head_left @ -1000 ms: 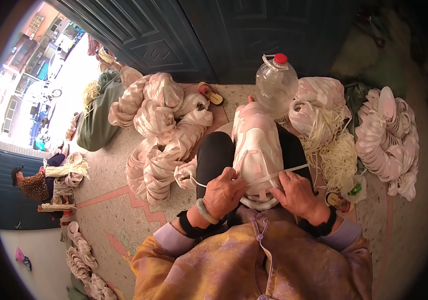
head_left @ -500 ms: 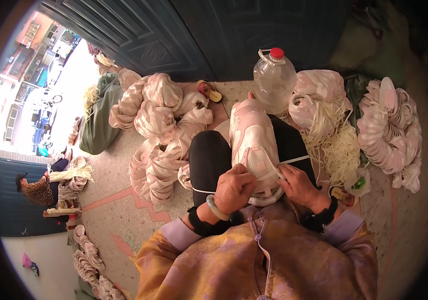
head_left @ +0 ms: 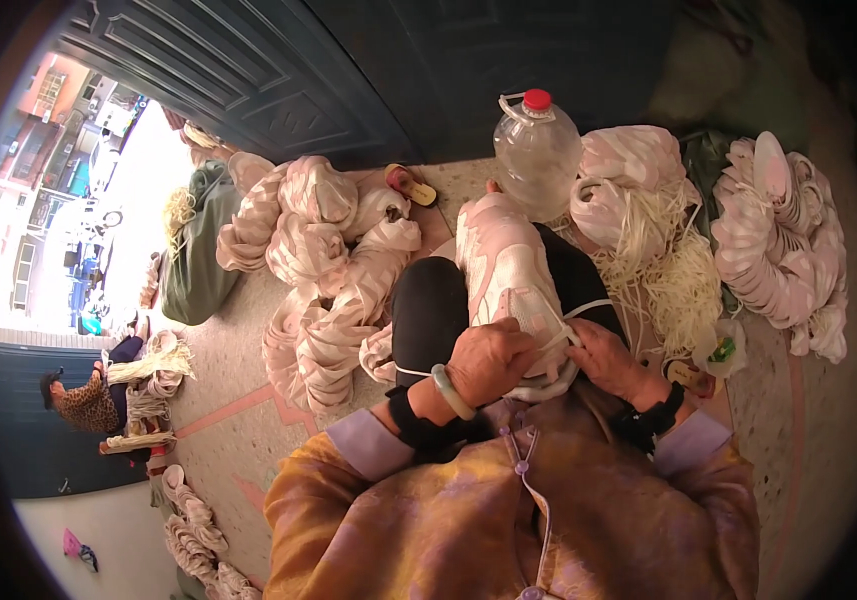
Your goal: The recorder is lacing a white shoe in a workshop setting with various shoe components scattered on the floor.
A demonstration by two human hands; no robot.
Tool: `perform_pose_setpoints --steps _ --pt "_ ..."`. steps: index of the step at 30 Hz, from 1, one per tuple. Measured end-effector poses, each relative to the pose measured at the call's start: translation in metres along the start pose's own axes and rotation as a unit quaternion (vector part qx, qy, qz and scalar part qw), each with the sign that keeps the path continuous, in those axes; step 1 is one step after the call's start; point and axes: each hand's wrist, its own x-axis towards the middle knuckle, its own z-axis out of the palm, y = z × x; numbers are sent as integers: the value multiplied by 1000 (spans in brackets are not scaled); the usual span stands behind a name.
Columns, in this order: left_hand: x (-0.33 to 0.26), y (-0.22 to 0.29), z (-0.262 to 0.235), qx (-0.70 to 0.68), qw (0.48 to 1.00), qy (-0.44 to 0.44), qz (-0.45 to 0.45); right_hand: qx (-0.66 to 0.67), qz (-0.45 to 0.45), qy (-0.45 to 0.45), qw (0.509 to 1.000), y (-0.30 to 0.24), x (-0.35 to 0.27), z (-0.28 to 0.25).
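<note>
The left hand point(head_left: 489, 362) and right hand point(head_left: 604, 358) have drawn closer over half a second, both closed on the white cord point(head_left: 589, 308) across the pale shoe upper point(head_left: 509, 270) on the lap; tightening seems underway.

The near end of the pale shoe upper point(head_left: 509, 280) is covered by the left hand point(head_left: 489, 360) and the right hand point(head_left: 604, 360), so the fingertips and where the white cord point(head_left: 589, 308) ends beside that shoe upper cannot be made out. Left of it, a distant person point(head_left: 89, 400) (crouching, very small) is too small to tell more.
</note>
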Motion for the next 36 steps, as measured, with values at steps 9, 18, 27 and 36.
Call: perform_pose_setpoints --steps 9,18,27,36 --pt "4 -7 -13 25 999 -32 8 -116 -13 -12 993 -49 13 -42" --pt "28 -8 -20 24 996 35 76 139 -70 30 987 -60 54 -24" --pt "38 -29 -7 112 988 102 23 60 -13 54 997 -31 62 -23" --pt "48 -50 4 17 989 90 -118 29 8 82 996 -10 74 -17"
